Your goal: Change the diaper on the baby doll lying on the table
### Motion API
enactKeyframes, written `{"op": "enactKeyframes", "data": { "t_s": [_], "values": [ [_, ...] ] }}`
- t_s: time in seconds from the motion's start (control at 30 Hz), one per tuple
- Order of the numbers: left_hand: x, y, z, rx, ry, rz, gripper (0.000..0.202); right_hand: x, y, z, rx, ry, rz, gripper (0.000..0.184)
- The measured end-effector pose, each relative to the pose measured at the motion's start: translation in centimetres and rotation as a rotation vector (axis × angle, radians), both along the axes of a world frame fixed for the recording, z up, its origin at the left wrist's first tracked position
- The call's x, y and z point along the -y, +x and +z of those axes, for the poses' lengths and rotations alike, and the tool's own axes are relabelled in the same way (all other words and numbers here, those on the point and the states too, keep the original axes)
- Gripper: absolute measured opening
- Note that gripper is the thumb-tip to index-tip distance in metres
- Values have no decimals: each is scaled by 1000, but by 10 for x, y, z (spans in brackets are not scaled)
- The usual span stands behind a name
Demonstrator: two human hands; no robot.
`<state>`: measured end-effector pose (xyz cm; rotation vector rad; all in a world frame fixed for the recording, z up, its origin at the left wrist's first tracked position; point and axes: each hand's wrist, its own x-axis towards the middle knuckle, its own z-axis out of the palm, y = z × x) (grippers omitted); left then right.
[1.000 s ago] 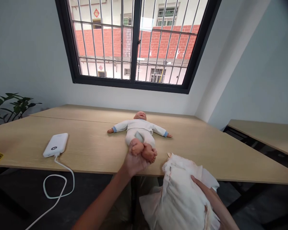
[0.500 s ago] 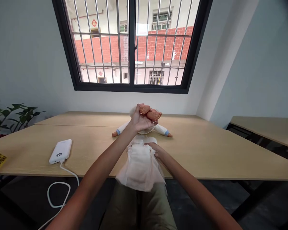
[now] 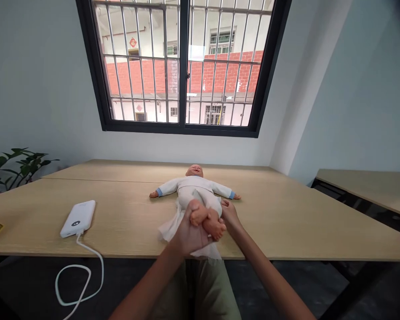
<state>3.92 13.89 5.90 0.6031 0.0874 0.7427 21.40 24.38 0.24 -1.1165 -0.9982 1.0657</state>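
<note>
While the doll [image 3: 195,183] lies on its back on the desk [image 3: 286,222], its head towards the window [image 3: 183,127] and its arms stretched out to both sides, we hold its two feet [image 3: 214,228] in our left hand [image 3: 192,235]. That palm is turned up beneath the ankles, the thumb laid along one of them and the fingers closed round the legs, though the feet partly hide them. The doll wears a white suit with blue cuffs, and its feet point towards us.

Under its lower body lies a thin white diaper [image 3: 171,228], which spreads out to the left of the legs and also shows below our left hand, hanging over the front edge of the desk. Our right hand [image 3: 231,214] is at the right side of the doll's hips, its fingers bent by the thigh; we cannot tell whether they pinch the diaper there.

Well apart on the left, we see a white power bank [image 3: 78,218] lying flat, its white cable [image 3: 102,271] looping down past the edge. A leafy plant [image 3: 23,164] stands beyond the desk's far left side.
</note>
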Motion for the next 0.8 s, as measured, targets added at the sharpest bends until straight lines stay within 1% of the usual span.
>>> {"op": "enactKeyframes", "data": {
  "t_s": [0.07, 0.13, 0.17, 0.27, 0.3, 0.33, 0.4, 0.47, 0.53, 0.57, 0.63, 0.7, 0.77, 0.8],
  "values": [
    [7, 5, -23, 31, -30, -27, 50, 14, -1, 1, 16, 26, 5, 40],
    [12, 8, -40, 75, -77, -34, 52, 34, -8, 8, 9, 17, 95, 49],
    [14, 9, -46, 98, -106, -33, 53, 45, -12, 13, -3, -25, 151, 54],
    [23, 7, -56, 148, -197, 14, 57, 73, -26, 27, -34, -229, 296, 59],
    [26, 6, -58, 153, -230, 51, 57, 79, -30, 30, -41, -256, 321, 58],
    [29, 5, -58, 151, -260, 100, 57, 82, -33, 31, -53, -240, 335, 55],
    [35, 0, -57, 113, -302, 225, 52, 83, -36, 31, -81, -130, 331, 52],
    [38, -8, -53, 21, -318, 363, 38, 80, -36, 30, -83, -50, 314, 52],
    [37, -21, -45, -94, -316, 471, 24, 76, -34, 29, -84, -44, 302, 53],
    [35, -28, -39, -144, -308, 508, 21, 76, -34, 29, -91, -57, 301, 54],
    [30, -43, -27, -224, -257, 522, 21, 76, -32, 29, -121, -78, 319, 53],
    [24, -57, -14, -298, -187, 478, 21, 78, -32, 30, -136, -96, 330, 51],
    [19, -67, -6, -361, -128, 420, 20, 80, -33, 31, -142, -101, 331, 48],
    [16, -71, -5, -378, -106, 405, 23, 81, -35, 31, -147, -105, 333, 47]
  ]
}}
